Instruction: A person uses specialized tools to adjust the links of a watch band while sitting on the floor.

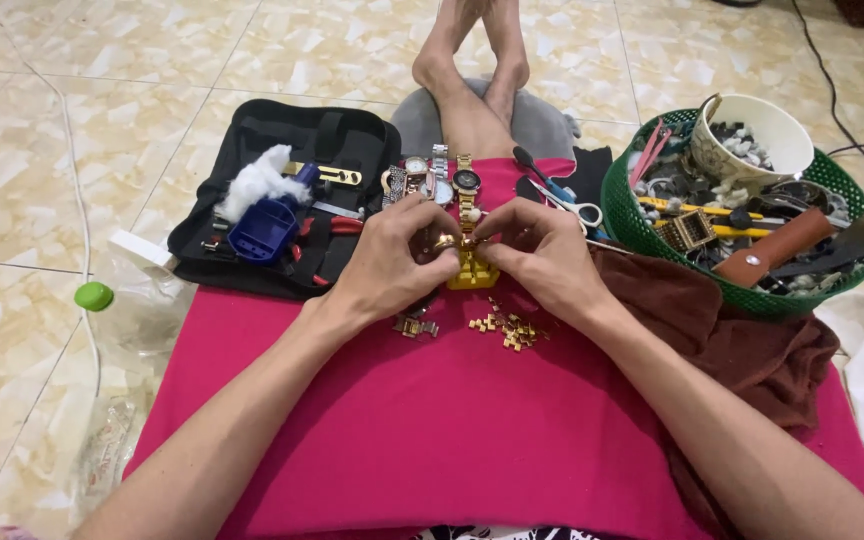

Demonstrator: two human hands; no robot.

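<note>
Both my hands meet over a pink cloth on my lap. My left hand and my right hand pinch a gold watch with its band between their fingertips, above a small yellow block. Loose gold band links lie in a heap just below my right hand, and a short link piece lies under my left wrist. Several wristwatches lie in a row just beyond my fingers.
An open black tool pouch with a blue tool and white cotton lies left. A green basket full of tools and a white cup stands right. Scissors, brown cloth, a clear bottle with green cap.
</note>
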